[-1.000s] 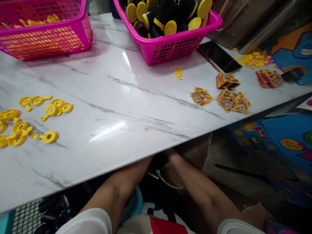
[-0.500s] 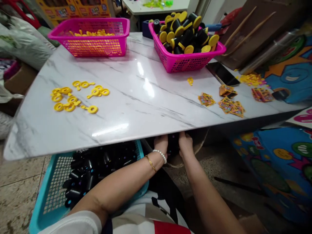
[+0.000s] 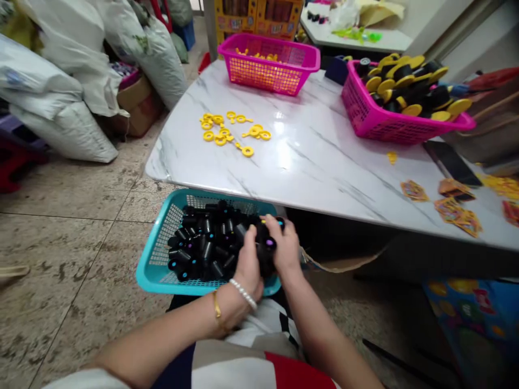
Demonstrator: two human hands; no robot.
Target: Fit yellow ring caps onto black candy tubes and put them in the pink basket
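Observation:
Between them, my left hand (image 3: 248, 265) and my right hand (image 3: 286, 246) press together a bunch of small black plastic cylinders (image 3: 266, 249), some with purple, blue or yellow dots on their ends. Both hands are over the right side of a teal basket (image 3: 156, 270), which holds many more black cylinders (image 3: 206, 251). A pearl bracelet (image 3: 243, 293) and a gold bangle (image 3: 217, 304) are on my left wrist. My fingers hide part of the bunch.
A marble-patterned table (image 3: 308, 178) rises beyond the basket, with yellow ring pieces (image 3: 247, 151) on it. A pink basket (image 3: 267, 75) of yellow parts and another pink basket (image 3: 365, 116) of black-and-yellow pieces stand farther back. Wrapper cards (image 3: 413, 190) and a phone (image 3: 454, 162) lie right.
Both hands have come out from under the table edge and moved left over the teal basket, carrying black cylinders. My view has turned to the left.

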